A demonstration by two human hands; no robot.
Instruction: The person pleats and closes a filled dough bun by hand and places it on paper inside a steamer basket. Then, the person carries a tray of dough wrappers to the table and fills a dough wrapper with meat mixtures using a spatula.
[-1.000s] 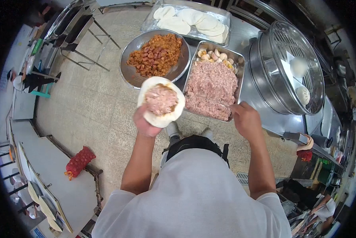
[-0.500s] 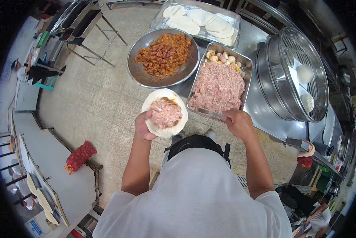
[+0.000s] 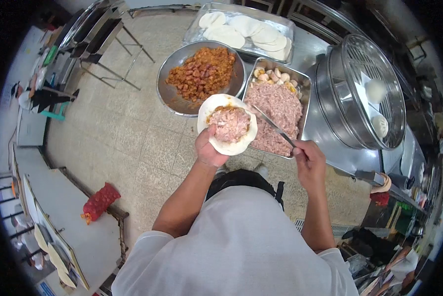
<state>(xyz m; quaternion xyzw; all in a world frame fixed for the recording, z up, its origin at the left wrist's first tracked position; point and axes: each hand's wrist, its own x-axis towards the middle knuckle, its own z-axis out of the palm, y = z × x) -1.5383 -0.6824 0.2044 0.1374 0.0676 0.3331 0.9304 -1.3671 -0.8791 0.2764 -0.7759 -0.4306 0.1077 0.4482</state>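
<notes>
On my left hand [image 3: 212, 150] rests a round dough wrapper [image 3: 237, 148], its rim held between thumb and fingers. Pink minced meat [image 3: 230, 124] is heaped in its middle, with some orange-brown filling showing around the edge of the heap. My right hand [image 3: 310, 160] grips a flat metal spatula [image 3: 276, 127], whose blade lies over the raw minced meat [image 3: 275, 108] in a rectangular steel tray [image 3: 306, 111]. Pale, yellowish egg pieces, perhaps yolks [image 3: 276, 75], lie at that tray's far end. The wrapper's right edge overlaps the tray's near left side in view.
A steel bowl [image 3: 163, 93] of orange-brown chunky filling [image 3: 201, 74] stands left of the tray. Behind are flat dough rounds [image 3: 225, 36] on a metal tray [image 3: 192, 34]. Steamers [image 3: 330, 103] with white buns [image 3: 376, 91] stand right. A red net sack [image 3: 101, 201] lies left; a person [image 3: 38, 98] is far left.
My left hand has brought the filled wrapper rightward and slightly up, closer to the meat tray. The spatula has swung from the tray's near edge to lie across the meat, pointing up-left.
</notes>
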